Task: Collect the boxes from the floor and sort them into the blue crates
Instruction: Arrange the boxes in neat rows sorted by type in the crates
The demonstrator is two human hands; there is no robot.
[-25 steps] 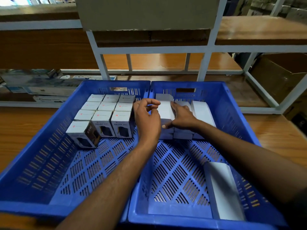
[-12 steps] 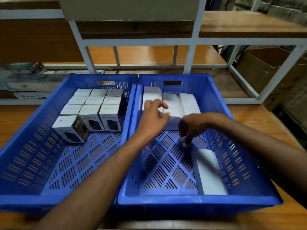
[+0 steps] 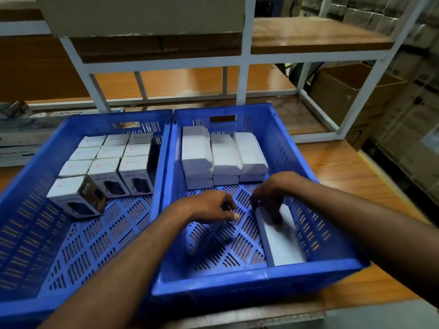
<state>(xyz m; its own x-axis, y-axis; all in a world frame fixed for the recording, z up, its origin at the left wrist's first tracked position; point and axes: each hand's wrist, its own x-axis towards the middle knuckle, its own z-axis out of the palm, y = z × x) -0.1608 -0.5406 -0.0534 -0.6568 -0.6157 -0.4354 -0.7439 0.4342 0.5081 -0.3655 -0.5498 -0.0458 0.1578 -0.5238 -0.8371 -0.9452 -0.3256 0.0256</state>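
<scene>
In your left blue crate (image 3: pixel 95 120), the two front-row boxes (image 3: pixel 123 177) read "HALLEY 20", last character unclear. The tilted box (image 3: pixel 76 198) just left of them shows "65W" on its dark side.

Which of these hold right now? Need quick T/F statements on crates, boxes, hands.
1. The printed boxes sit in the left crate. True.
2. The plain white boxes are stacked at the right crate's near wall. False: they stand against its far wall.
3. The left hand holds a box. False: it holds nothing and is over the right crate's floor.
4. The right hand curls round the far end of the loose white box, which lies by the right crate's right wall. True.
</scene>
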